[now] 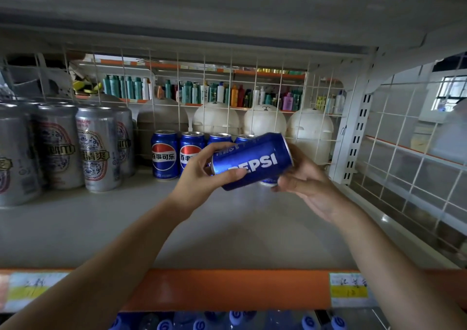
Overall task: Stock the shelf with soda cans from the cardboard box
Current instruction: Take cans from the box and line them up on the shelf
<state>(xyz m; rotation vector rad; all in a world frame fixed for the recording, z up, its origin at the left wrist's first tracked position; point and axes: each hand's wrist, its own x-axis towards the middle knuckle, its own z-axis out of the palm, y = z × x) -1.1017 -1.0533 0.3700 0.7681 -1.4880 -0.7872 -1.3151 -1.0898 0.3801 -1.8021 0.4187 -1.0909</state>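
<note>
A blue Pepsi can (pixel 255 161) lies tilted on its side in the air above the grey shelf (pixel 126 223). My left hand (pixel 202 173) grips its left end, thumb across the front. My right hand (pixel 308 185) cups its right end from below and behind. A row of several upright blue Pepsi cans (pixel 164 154) stands at the back of the shelf against the wire grid; those on the right are partly hidden by the held can and my hands. The cardboard box is out of view.
Several tall silver beer cans (pixel 97 147) stand at the shelf's left. A white wire grid (pixel 227 89) backs the shelf, a slotted upright (pixel 353 140) bounds it on the right. An orange price strip (pixel 227 289) runs along the front edge; blue bottle caps (pixel 235 317) show below.
</note>
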